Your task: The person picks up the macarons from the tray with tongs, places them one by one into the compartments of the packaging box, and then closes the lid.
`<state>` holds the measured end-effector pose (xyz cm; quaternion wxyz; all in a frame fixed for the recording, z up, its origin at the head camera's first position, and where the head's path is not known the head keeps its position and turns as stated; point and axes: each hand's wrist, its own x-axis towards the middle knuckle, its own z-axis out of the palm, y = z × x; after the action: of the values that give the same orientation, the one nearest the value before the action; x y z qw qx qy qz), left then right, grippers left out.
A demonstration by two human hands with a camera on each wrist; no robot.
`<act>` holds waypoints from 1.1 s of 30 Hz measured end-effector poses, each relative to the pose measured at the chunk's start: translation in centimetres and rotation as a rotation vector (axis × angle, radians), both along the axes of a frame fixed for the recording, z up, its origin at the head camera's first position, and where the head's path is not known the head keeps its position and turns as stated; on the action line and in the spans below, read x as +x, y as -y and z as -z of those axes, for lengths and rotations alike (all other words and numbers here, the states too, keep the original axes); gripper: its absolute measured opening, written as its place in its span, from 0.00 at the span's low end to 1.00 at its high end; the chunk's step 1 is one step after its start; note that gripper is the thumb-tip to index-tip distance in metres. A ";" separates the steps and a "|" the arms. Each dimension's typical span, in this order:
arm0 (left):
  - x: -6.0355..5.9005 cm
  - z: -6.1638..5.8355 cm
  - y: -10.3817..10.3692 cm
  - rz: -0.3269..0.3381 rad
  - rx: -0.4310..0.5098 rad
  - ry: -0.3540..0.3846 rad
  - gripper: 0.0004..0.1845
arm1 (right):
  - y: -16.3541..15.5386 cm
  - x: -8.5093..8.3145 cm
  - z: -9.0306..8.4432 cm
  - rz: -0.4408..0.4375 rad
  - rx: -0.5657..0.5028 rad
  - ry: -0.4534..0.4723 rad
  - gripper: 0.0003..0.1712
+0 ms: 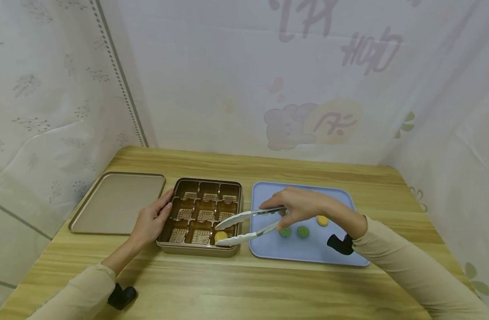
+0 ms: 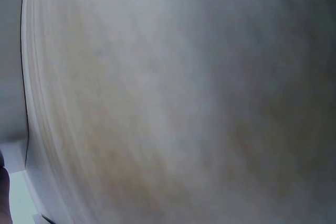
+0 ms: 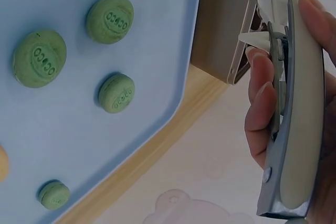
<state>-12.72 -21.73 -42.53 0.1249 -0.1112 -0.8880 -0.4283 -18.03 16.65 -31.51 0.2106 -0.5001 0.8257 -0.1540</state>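
Note:
My right hand (image 1: 298, 206) grips a pair of kitchen tongs (image 1: 264, 211) with steel arms and white tips. In the right wrist view, fingers and thumb wrap the tongs' pale handle (image 3: 302, 114). The white tips stand either side of a yellow round molded cake (image 1: 220, 236); whether both touch it, I cannot tell. That cake sits in the front right compartment of a brown divided insert inside a bronze box (image 1: 198, 251). My left hand (image 1: 150, 220) holds the box's left side, thumb at the rim; its lower fingers are hidden. The left wrist view shows mostly blurred tabletop.
Right of the box lies a blue tray (image 1: 264, 249) bearing several green round cakes (image 3: 40, 59) and another yellow cake (image 1: 322, 220). A flat bronze lid (image 1: 120, 202) lies at the left. All stand on a wooden table (image 1: 212, 284), with patterned cloth (image 1: 212, 89) behind.

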 end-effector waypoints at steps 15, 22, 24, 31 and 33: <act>0.2 -0.1 -0.3 0.004 -0.001 0.013 0.23 | -6.2 2.3 2.2 0.217 -0.157 0.001 0.34; 0.1 -0.1 -0.1 -0.001 -0.012 0.017 0.23 | -13.1 4.6 4.0 0.344 -0.303 -0.036 0.34; 0.1 -0.1 -0.1 -0.002 -0.007 0.023 0.23 | -14.9 5.4 4.3 0.395 -0.326 -0.061 0.34; 0.0 -0.1 0.1 -0.011 -0.010 0.038 0.24 | -20.1 8.1 5.4 0.542 -0.368 -0.103 0.33; 0.0 0.0 0.1 -0.011 -0.011 0.032 0.24 | -21.2 8.7 5.8 0.571 -0.362 -0.142 0.33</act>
<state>-12.73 -21.81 -42.54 0.1123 -0.1002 -0.8929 -0.4244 -9.34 37.83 -37.27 0.0090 -0.2877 0.9042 -0.3155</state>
